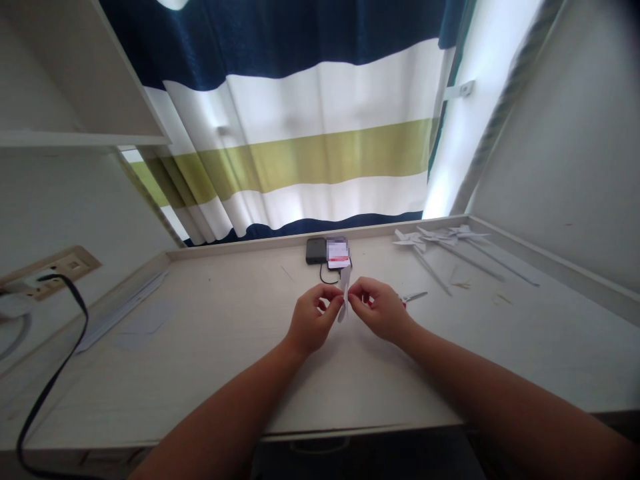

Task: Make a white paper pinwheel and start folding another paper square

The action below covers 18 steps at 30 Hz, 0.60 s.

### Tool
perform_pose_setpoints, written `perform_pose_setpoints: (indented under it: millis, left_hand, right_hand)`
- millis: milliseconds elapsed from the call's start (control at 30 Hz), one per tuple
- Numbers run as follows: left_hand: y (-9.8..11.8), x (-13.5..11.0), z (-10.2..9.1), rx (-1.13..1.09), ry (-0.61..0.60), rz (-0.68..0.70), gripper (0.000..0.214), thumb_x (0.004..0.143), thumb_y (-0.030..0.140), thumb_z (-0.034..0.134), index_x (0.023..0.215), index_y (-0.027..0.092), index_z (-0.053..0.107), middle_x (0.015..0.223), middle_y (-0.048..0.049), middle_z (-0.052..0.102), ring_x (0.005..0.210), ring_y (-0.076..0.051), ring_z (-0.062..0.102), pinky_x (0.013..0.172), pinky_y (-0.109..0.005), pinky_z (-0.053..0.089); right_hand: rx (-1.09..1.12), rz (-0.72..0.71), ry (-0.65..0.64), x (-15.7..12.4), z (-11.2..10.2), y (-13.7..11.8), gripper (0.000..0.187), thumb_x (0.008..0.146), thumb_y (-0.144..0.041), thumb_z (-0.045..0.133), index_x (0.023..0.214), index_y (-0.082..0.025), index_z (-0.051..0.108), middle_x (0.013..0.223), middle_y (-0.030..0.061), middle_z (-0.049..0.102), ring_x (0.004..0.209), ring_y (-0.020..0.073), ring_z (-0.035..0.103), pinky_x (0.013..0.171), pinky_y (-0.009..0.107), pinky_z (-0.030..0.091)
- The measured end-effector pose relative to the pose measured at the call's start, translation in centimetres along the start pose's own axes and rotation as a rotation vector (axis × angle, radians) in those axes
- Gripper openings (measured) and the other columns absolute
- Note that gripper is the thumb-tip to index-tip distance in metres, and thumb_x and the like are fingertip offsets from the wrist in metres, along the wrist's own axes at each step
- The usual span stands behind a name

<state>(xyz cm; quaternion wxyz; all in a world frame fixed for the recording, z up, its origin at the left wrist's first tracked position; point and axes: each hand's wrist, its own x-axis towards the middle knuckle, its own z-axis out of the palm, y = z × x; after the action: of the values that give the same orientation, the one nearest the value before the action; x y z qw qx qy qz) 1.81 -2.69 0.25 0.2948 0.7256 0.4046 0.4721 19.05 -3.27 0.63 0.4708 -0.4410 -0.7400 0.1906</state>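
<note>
Between my two hands, above the middle of the white desk, a white paper pinwheel (345,279) is held edge-on. My left hand (314,316) pinches it from the left with thumb and fingertips. From the right, my right hand (379,309) pinches it close to the same spot. The fingers hide its centre. Red-handled scissors (415,297) lie just beyond my right hand, their handles mostly covered by it. Several paper pinwheels on sticks (411,241) rest at the back right of the desk.
A phone (338,255) and a black power bank (315,251), joined by a cable, lie at the back. Paper sheets (125,312) are on the left. A black cord (75,293) hangs from the wall socket (63,270). Small scraps (460,285) lie at right.
</note>
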Motion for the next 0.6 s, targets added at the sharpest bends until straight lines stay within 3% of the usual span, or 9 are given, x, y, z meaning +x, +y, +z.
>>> perform_pose_setpoints:
  millis: [300,433,533,600]
  left_hand:
    - [-0.2,0.0,-0.2,0.019,-0.03,-0.052,0.017,0.084,0.028,0.06,0.092,0.015,0.067,0.082,-0.0037,0.067,0.068,-0.013,0.056,0.059,-0.023,0.041]
    - [-0.2,0.0,-0.3,-0.071,-0.005,-0.103,0.019,0.083,0.033,0.062,0.086,0.015,0.067,0.079,-0.0029,0.066,0.066,-0.013,0.053,0.059,-0.023,0.039]
    - [-0.6,0.2,-0.4,-0.165,0.042,-0.15,0.023,0.081,0.037,0.064,0.082,0.015,0.066,0.076,-0.002,0.064,0.064,-0.012,0.052,0.06,-0.024,0.04]
    - [-1.0,0.4,-0.5,-0.208,0.065,-0.173,0.026,0.081,0.04,0.064,0.082,0.014,0.064,0.075,-0.0019,0.063,0.064,-0.013,0.053,0.06,-0.024,0.041]
  right_hand:
    - [-0.039,-0.014,-0.024,-0.1,0.8,0.8,0.011,0.083,-0.02,0.056,0.072,-0.018,0.057,0.065,-0.0007,0.056,0.061,0.0139,0.05,0.057,0.026,0.04]
    - [-0.054,-0.025,-0.059,0.1,0.4,1.1,0.01,0.082,-0.019,0.056,0.072,-0.019,0.057,0.066,-0.0001,0.057,0.061,0.0147,0.051,0.057,0.027,0.04]
    - [-0.115,-0.035,-0.161,0.6,-1.3,-0.5,0.009,0.081,-0.021,0.058,0.073,-0.019,0.059,0.067,0.0008,0.058,0.06,0.0155,0.051,0.055,0.028,0.04]
    - [-0.164,-0.067,-0.262,0.7,-3.3,-3.2,0.008,0.082,-0.022,0.06,0.074,-0.021,0.061,0.069,0.0018,0.061,0.061,0.0165,0.054,0.055,0.029,0.042]
